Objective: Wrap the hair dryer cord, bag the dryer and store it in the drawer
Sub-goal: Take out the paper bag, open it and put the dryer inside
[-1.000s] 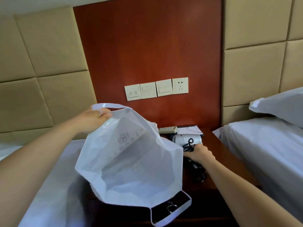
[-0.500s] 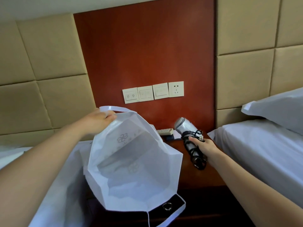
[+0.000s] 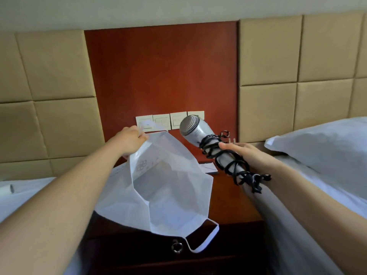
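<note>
Hanging just below the near edge of the white bag (image 3: 172, 187), a metal ring pull (image 3: 176, 247) is seen on the dark drawer (image 3: 139, 255), which is closed. The bag is held up with its mouth gaping wide and nothing visible inside it. Its far rim is pinched between the thumb and curled fingers of the left hand (image 3: 129, 140). To the right of the bag, and apart from it, the right hand (image 3: 244, 153) is clasped around the handle of the silver hair dryer (image 3: 195, 129), thumb laid along the top. The dryer is carried in the air, tilted, its grille end raised above the bag's far right corner. The black cord (image 3: 228, 161) is wound in loose loops around the handle, and the plug's prongs (image 3: 231, 140) stick up beside the thumb. Behind the bag, a row of wall switches (image 3: 160, 121) is set in a red-brown wooden panel (image 3: 158, 72). Far right of the bag, a white pillow (image 3: 321, 143) is laid on a bed.
</note>
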Motion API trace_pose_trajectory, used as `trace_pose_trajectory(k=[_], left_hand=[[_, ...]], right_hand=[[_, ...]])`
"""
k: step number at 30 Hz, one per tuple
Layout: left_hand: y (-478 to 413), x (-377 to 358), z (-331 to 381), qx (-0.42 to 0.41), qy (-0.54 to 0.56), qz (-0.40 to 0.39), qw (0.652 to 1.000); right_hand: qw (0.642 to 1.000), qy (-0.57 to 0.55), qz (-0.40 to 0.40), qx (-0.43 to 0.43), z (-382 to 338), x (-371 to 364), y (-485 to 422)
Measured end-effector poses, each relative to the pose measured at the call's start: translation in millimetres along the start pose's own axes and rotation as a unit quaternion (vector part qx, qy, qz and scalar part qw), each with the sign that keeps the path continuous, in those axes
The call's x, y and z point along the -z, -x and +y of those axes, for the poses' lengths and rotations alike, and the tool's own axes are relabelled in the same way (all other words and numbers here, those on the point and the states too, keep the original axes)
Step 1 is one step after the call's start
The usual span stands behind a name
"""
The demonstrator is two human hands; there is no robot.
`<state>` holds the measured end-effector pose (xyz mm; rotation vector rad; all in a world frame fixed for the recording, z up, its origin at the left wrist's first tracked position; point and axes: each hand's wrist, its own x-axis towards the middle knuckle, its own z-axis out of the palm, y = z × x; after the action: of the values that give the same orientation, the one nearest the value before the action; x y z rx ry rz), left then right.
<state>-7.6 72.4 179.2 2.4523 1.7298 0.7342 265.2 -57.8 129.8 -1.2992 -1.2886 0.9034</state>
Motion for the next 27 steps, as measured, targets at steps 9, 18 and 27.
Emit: trace_pose_trajectory(k=[9,18,27], left_hand=[[11.1,4.3,41.2,-0.016,0.024,0.002,1.000],[28.8,6.7,73.2,-0.077,0.001,-0.012,0.997],[66.8,25.8,80.0,-0.129,-0.010,-0.004,0.992]], right_hand=[[0.996,0.006,-0.079,-0.027,-3.5,8.3,40.9],[0.993,0.031,-0.011,-0.112,28.6,-41.5,15.8],[0.967,-0.148,0.066,-0.197,83.6,-113.2,-40.8]])
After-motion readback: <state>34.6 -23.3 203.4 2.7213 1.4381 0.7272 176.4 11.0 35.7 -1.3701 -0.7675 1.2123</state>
